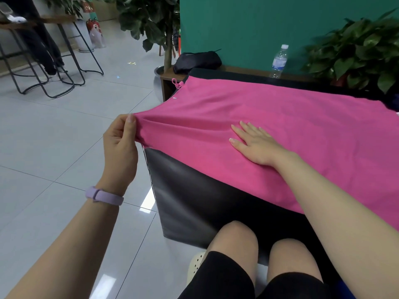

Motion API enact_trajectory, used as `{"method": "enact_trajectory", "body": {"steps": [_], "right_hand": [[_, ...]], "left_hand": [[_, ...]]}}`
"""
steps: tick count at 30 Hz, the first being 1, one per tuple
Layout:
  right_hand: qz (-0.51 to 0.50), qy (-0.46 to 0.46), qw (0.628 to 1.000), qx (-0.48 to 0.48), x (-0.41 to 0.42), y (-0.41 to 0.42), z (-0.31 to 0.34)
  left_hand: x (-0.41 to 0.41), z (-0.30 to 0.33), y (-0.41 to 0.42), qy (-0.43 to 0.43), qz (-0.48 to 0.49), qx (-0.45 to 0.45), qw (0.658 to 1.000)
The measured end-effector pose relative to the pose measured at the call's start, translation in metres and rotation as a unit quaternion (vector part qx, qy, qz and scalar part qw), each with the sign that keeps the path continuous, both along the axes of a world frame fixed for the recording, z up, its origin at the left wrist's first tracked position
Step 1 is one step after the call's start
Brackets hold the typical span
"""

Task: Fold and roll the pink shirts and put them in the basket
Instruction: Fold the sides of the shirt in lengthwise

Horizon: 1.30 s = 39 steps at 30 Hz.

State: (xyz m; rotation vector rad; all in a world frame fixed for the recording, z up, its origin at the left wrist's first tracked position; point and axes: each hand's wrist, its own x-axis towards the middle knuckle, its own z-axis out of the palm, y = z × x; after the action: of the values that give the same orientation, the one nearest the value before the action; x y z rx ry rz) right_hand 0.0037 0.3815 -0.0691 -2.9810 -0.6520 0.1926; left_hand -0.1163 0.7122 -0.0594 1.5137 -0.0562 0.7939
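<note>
At six o'clock, the person's bare knees (259, 244) sit against a black table (194, 190). At nine o'clock, the left hand (119, 145), with a lilac band (103, 196) on its wrist, pinches the shirt's left edge between thumb and curled fingers and holds it off the table's side, over the floor (54, 137). Near the centre, the right hand (254, 143) lies flat, fingers straight and spread, pressing the pink shirt (291, 130), which lies spread over the tabletop. Farther off, at twelve o'clock, a dark bag (196, 61) rests on a ledge; at one o'clock stands a water bottle (279, 61), with a plant (362, 50) at two o'clock. Stools (54, 61) stand at ten o'clock.
</note>
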Motion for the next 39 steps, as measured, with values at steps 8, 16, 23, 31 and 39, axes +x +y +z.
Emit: {"method": "enact_trajectory", "body": {"steps": [8,16,23,31,39], "right_hand": [[-0.001,-0.017,1.0,0.006,-0.003,-0.001,0.0],[-0.007,-0.019,1.0,0.008,-0.004,0.0,-0.001],[-0.009,-0.025,1.0,0.008,-0.005,0.0,-0.002],[-0.018,-0.035,0.999,0.025,-0.014,0.002,0.004],[-0.1,-0.036,0.994,0.011,-0.035,-0.076,0.025]], "left_hand": [[0.004,-0.028,0.004,0.075,-0.018,0.011,0.997],[-0.011,-0.071,0.027,0.156,0.009,0.003,0.988],[-0.014,-0.098,0.017,0.178,0.052,-0.086,0.979],[-0.036,-0.145,-0.138,0.285,-0.216,-0.519,0.777],[-0.03,-0.122,-0.244,0.29,-0.392,-0.439,0.754]]}}
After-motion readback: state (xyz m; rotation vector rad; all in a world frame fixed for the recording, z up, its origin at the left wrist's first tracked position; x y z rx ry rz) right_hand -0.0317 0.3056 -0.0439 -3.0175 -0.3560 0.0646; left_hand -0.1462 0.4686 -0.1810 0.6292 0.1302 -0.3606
